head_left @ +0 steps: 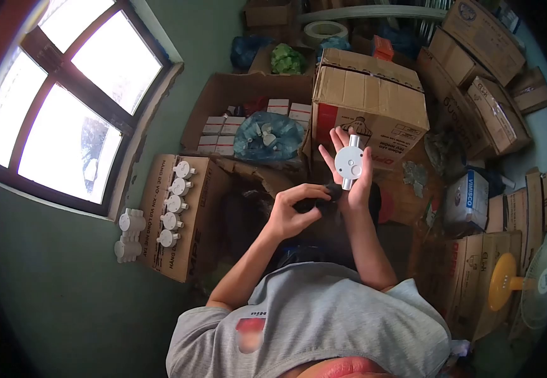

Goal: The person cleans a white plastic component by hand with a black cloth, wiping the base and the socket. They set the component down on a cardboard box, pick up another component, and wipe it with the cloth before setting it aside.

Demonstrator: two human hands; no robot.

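Big lidless carton (205, 94) ahead: small white boxes (212, 126), blue plastic bag (246, 140) of fittings. Smaller carton (201, 214), left: five white round junction boxes (174, 203) lined up on it, likely for easy reach. Right hand (360, 190) palm up, fingers spread; held junction box (348, 162) rests across it, probably to keep its face accessible. Left hand (291, 213) pinches dark wad (333, 191), maybe cloth.
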